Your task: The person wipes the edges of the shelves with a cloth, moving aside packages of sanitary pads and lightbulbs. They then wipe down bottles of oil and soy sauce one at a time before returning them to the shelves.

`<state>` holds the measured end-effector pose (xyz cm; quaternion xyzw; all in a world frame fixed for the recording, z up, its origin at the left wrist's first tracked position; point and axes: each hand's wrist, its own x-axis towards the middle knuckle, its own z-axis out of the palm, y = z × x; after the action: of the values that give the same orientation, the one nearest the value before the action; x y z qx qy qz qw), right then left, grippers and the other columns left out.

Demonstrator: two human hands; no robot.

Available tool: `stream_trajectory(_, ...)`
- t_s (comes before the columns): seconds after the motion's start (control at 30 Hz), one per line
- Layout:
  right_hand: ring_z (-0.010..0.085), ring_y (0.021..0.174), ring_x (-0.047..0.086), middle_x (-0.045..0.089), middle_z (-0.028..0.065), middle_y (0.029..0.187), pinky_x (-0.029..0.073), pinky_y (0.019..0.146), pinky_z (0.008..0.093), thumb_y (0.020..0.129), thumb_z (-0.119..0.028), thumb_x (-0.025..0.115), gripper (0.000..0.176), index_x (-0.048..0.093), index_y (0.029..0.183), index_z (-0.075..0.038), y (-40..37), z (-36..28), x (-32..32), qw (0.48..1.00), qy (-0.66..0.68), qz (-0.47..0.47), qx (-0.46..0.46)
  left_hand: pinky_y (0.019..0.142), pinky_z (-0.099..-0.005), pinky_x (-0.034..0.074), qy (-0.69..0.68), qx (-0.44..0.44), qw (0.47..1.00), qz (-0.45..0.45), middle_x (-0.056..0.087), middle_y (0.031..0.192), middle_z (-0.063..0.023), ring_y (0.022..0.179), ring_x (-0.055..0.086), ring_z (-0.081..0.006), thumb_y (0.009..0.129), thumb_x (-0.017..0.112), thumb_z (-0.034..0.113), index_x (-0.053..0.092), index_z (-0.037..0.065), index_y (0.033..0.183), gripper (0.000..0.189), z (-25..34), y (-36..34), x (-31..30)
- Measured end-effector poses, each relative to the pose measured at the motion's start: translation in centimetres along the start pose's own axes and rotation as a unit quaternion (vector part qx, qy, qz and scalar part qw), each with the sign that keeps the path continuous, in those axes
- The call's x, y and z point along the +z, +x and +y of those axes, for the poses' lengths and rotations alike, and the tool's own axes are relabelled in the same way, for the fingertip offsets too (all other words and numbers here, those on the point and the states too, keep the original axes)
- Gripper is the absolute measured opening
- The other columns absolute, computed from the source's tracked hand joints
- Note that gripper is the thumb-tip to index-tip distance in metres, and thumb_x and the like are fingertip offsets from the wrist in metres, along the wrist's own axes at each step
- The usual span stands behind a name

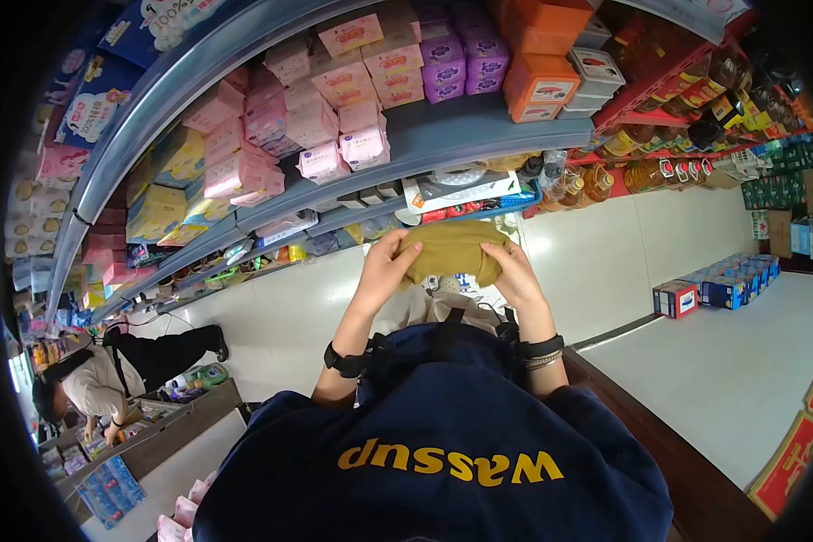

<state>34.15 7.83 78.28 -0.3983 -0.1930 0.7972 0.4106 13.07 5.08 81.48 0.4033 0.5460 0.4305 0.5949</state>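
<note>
An olive-yellow piece of cloth (450, 249) is stretched between my two hands in front of my body. My left hand (391, 260) pinches its left end, thumb on the near face and fingers behind. On the other end, my right hand (512, 271) grips in the same way, with the thumb lying on top. The cloth looks soft and folded, and its underside is hidden. Both wrists wear black bands. Just beyond the cloth is the lowest shelf, with a boxed item (452, 188) on it.
Shelves (479, 135) with pink packs (244, 176), purple packs (443, 68) and orange boxes (542, 86) run across the front. Oil bottles (596, 181) stand at right, blue cartons (723, 287) on the floor. Another person (99, 384) bends over a counter at left.
</note>
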Motion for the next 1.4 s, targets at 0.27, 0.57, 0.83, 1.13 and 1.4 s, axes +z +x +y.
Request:
stream_trajectory(0.27,0.0107,0.082,0.054,0.059,0.0052,0.095,0.043,0.073,0.0219,0.079,-0.016,0.062,0.033,0.055,0.104,0.005,-0.8,-1.4,-2.3,0.977,-0.209,-0.039,-0.011,0.066,-0.0202,0.041,0.019,0.054,0.998,0.019,0.055,0.083,-0.0014,0.076,0.05,-0.0058,0.08,0.057,0.003,0.051,-0.001,0.091,0.013,-0.9,0.4,0.1)
stream_trajectory(0.57,0.0241,0.106,0.046,0.048,0.0157,0.116,0.041,0.085,0.031,0.073,-0.016,0.067,0.061,0.039,0.123,0.002,-1.5,-0.9,-2.2,0.861,-0.463,0.049,-0.206,0.068,-0.0266,0.045,0.083,0.094,0.992,-0.004,0.052,0.087,-0.0071,0.076,0.054,-0.0139,0.074,0.057,-0.001,0.049,0.002,0.096,0.023,0.1,-0.4,3.9)
stream_trajectory(0.83,0.0126,0.089,0.053,0.056,0.0062,0.099,0.043,0.075,0.0242,0.08,-0.019,0.06,0.037,0.05,0.111,-0.001,0.9,2.5,-2.1,0.955,-0.273,-0.088,-0.073,0.081,-0.0238,0.04,-0.284,-0.014,0.958,-0.043,0.052,0.101,-0.0046,0.095,0.05,-0.0112,0.085,0.046,0.004,0.046,0.002,0.108,0.024,0.5,0.3,4.5)
stream_trajectory(1.13,0.0321,0.078,0.058,0.059,0.0175,0.083,0.045,0.068,0.0366,0.077,-0.023,0.06,0.038,0.053,0.1,0.006,11.7,-2.0,4.9,0.807,-0.462,0.114,-0.35,0.074,-0.0307,0.046,0.236,0.031,0.966,0.103,0.055,0.105,-0.0136,0.088,0.057,-0.0235,0.078,0.055,0.008,0.047,0.001,0.111,0.035,-9.0,4.3,-3.4)
stream_trajectory(1.4,0.0315,0.091,0.049,0.047,0.0156,0.107,0.043,0.076,0.0371,0.07,-0.018,0.062,0.039,0.054,0.105,-0.004,22.7,1.5,6.5,0.578,-0.718,0.081,-0.38,0.076,-0.0333,0.045,0.265,0.007,0.962,0.064,0.055,0.105,-0.0143,0.09,0.056,-0.0263,0.078,0.053,0.008,0.047,0.0,0.111,0.034,-7.0,5.6,-4.7)
